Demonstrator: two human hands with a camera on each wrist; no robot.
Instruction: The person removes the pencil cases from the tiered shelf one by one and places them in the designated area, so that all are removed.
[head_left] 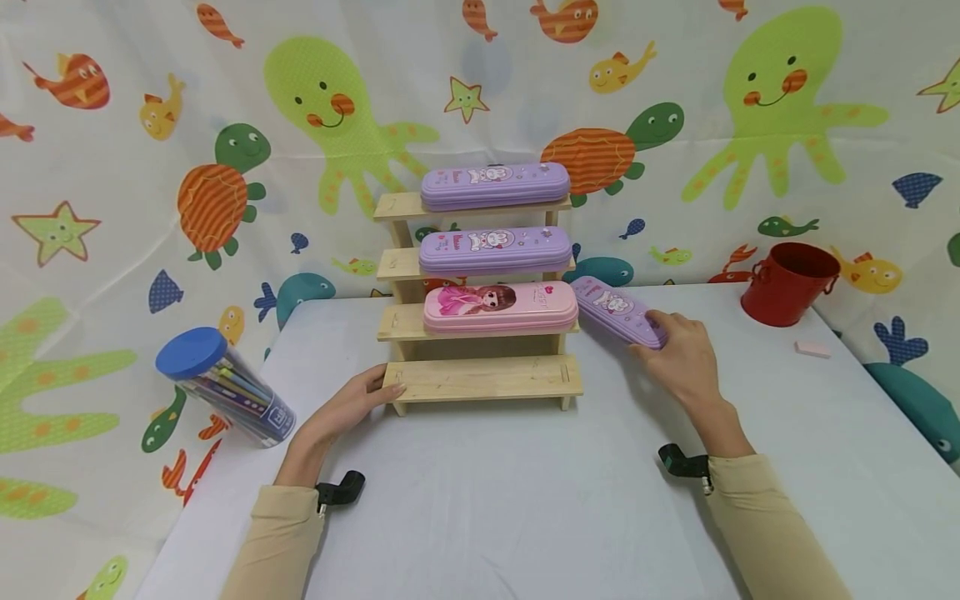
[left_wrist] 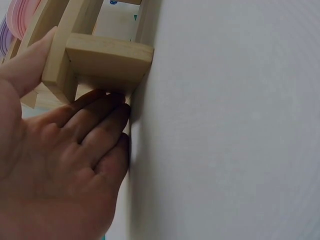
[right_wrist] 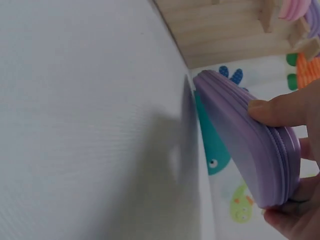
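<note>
A four-step wooden display rack (head_left: pixel 480 380) stands on the white table. My left hand (head_left: pixel 348 406) holds the left end of its lowest step, thumb on the board and fingers against the side, as the left wrist view shows. In my right hand (head_left: pixel 686 358) is a purple pencil case (head_left: pixel 617 310), gripped by its near end, thumb on one side and fingers on the other; it slants beside the rack's right side. On the steps above lie a pink pencil case (head_left: pixel 501 307), a purple one (head_left: pixel 495 250) and, at the top, another purple one (head_left: pixel 495 186). The lowest step is bare.
A clear jar of pens with a blue lid (head_left: pixel 192 353) leans at the left. To the right stand a red bucket (head_left: pixel 789 283) and a small pink eraser-like block (head_left: pixel 812 349). A sea-animal curtain (head_left: pixel 495 75) hangs behind the table.
</note>
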